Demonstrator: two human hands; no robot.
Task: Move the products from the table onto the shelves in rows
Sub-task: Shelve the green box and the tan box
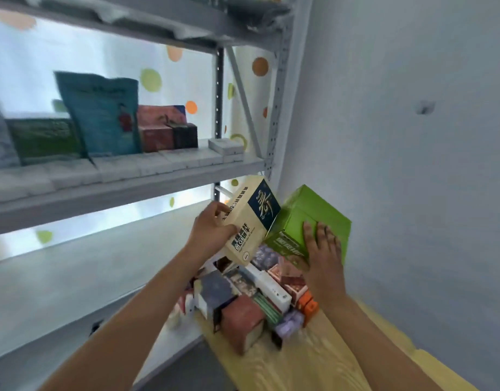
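The left hand (212,232) grips a tilted beige box (250,218), thumb across its front; the fingers behind it are hidden. The right hand (323,249) lies flat, fingers straight, on a green box (308,213) beside the wall. Both boxes are above a pile of small boxes (249,300) on the yellow table (313,359). On the grey shelf (124,190), blurred products stand in a row, among them a teal bag (102,114); their labels are unreadable.
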